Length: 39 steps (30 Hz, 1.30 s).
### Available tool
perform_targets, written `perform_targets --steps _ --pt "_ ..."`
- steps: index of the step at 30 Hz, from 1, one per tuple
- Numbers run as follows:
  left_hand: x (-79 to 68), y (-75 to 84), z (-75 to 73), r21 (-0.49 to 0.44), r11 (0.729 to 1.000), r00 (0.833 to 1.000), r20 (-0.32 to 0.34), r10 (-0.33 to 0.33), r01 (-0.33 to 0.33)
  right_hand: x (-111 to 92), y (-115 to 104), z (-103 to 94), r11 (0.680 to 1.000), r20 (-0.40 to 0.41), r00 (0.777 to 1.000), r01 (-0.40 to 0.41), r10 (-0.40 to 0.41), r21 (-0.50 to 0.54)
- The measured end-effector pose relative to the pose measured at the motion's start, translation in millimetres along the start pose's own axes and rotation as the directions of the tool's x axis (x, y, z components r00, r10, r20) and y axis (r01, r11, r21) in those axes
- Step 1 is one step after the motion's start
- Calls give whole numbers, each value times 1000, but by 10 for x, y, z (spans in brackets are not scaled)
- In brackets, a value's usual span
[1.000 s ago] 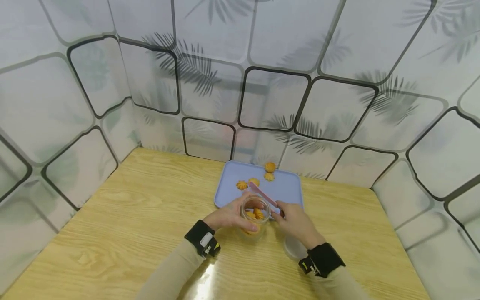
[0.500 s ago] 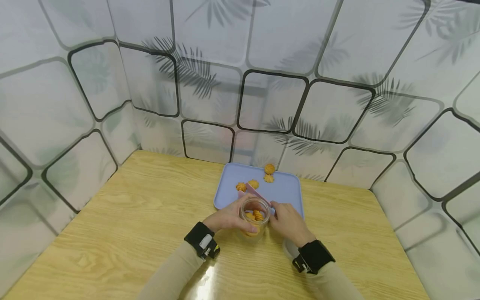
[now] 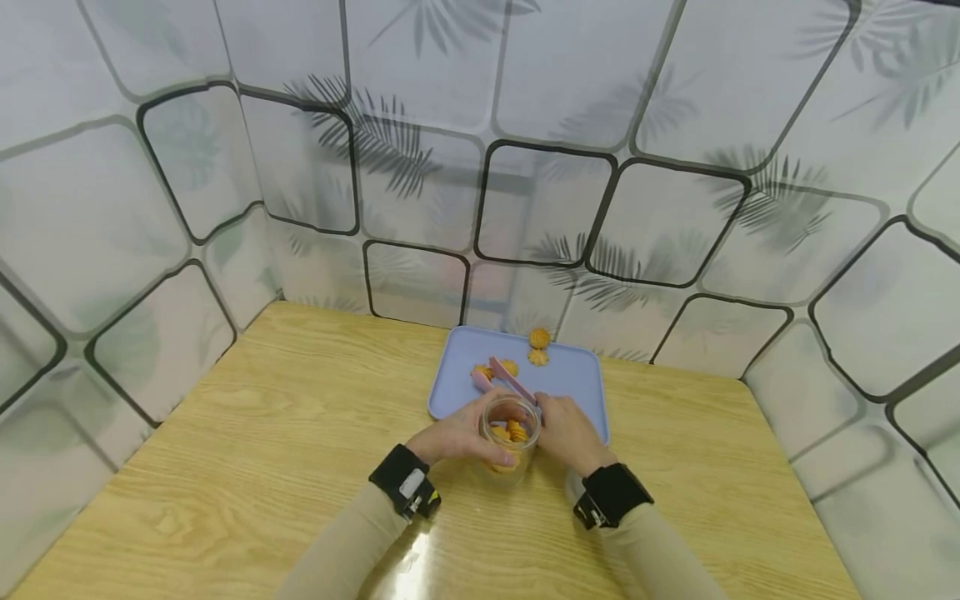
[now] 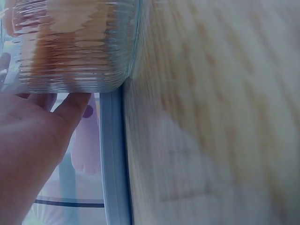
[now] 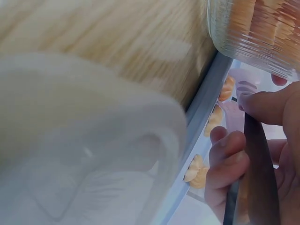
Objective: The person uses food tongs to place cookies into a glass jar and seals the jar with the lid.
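Observation:
My left hand (image 3: 456,435) grips a clear ribbed glass jar (image 4: 89,56), its mouth upward, with several cookies (image 3: 516,431) inside. Just right of it, my right hand (image 3: 568,433) holds a pair of tongs (image 3: 513,383) by their dark handles (image 5: 260,173). Their pink tips reach over the blue tray (image 3: 573,383), spread apart at a ridged cookie (image 3: 480,370). Beside that one lies another cookie (image 3: 511,367), partly behind the tongs. In the left wrist view, the left fingers press against the jar's side.
Two more cookies sit at the tray's far edge, a round cookie (image 3: 539,337) and a flower-shaped cookie (image 3: 537,357). A translucent white lid (image 5: 103,122) lies on the wooden table (image 3: 300,400) under the right wrist. A patterned curtain (image 3: 420,192) stands behind the table.
My right hand has moved left and slightly forward with the tongs. Their tips have shifted left onto the left cookie and now show spread. The left hand and jar stay put.

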<state>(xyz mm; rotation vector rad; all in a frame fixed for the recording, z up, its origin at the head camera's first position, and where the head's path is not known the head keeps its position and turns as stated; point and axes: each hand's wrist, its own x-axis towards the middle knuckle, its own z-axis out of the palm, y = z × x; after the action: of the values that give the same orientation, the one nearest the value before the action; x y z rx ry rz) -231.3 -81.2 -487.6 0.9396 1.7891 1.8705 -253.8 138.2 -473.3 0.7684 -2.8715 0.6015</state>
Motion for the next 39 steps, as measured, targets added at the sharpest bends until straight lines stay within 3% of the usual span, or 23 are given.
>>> perform_targets --steps 17,39 --pt "-7 20 9 26 1000 1000 -5 3 -3 -62 30 40 990 -95 989 107 -115 -87" --pt "3 -16 -7 9 1000 1000 7 12 -12 -186 41 -41 996 -50 997 46 -50 -72"
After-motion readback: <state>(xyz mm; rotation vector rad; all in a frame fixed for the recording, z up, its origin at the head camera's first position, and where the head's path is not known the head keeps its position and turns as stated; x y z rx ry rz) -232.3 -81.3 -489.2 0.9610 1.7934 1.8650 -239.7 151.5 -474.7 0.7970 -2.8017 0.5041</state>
